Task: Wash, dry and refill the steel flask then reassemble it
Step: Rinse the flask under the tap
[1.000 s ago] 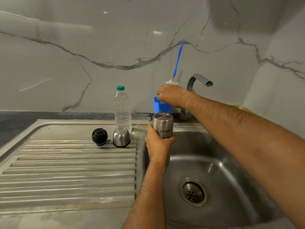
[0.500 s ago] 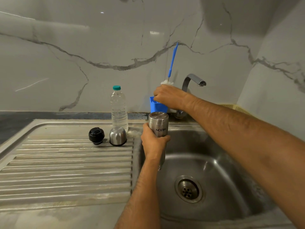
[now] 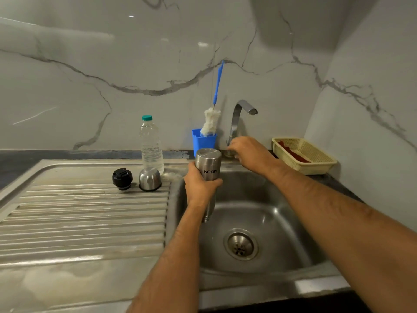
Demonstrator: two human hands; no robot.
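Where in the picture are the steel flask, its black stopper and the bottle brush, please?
steel flask (image 3: pixel 208 164): head view, on its upturned body above the left hand.
black stopper (image 3: pixel 122 178): head view, on its top.
bottle brush (image 3: pixel 211 122): head view, on its white bristles.

Change log: my right hand (image 3: pixel 247 152) has left the bottle brush (image 3: pixel 211 120), which now stands uncovered in the blue holder (image 3: pixel 204 142). The hand has moved right and lower, to the base of the tap (image 3: pixel 237 123), fingers curled there.
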